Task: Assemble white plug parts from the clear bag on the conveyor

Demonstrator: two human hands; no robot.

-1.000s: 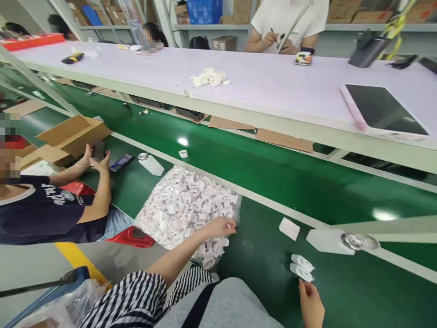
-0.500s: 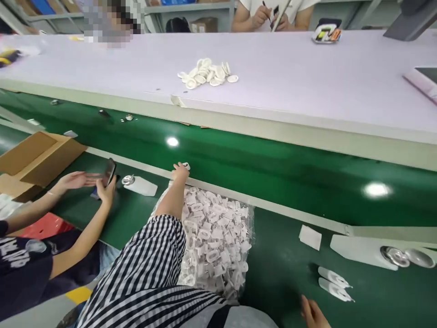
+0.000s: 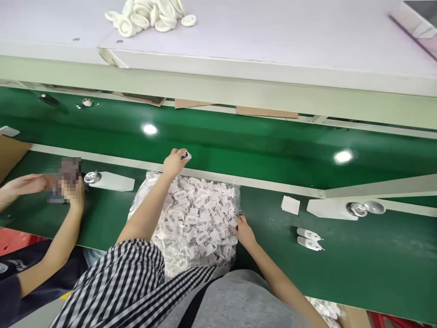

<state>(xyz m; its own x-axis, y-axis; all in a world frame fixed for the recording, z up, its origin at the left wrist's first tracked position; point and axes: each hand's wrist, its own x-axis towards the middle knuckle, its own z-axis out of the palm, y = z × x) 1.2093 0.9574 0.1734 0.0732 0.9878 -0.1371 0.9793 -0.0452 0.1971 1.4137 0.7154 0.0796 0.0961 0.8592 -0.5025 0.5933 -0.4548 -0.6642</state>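
My left hand [image 3: 174, 162] is closed around a small white plastic part [image 3: 186, 156] with a dark middle, above the far edge of a clear plastic bag. Many small white plastic parts [image 3: 201, 218], several with an oval ring, fill this bag on the green bench in front of me. At the bag's right side, my right hand [image 3: 244, 232] has its fingers bent and pressed together against the parts or the plastic. What sits between those fingertips is too small to make out.
Two white pieces [image 3: 309, 239], a white square [image 3: 290, 205] and a long white piece with a metal disc [image 3: 332, 209] lie to the right. Another such piece [image 3: 116, 181] lies left, beside a co-worker's hands [image 3: 73, 193]. Above runs a shelf [image 3: 239, 59] bearing white rings [image 3: 150, 16].
My right hand has come from the lower right to the bag's right edge. My left hand still holds the small part. The view has tilted down and turned right.
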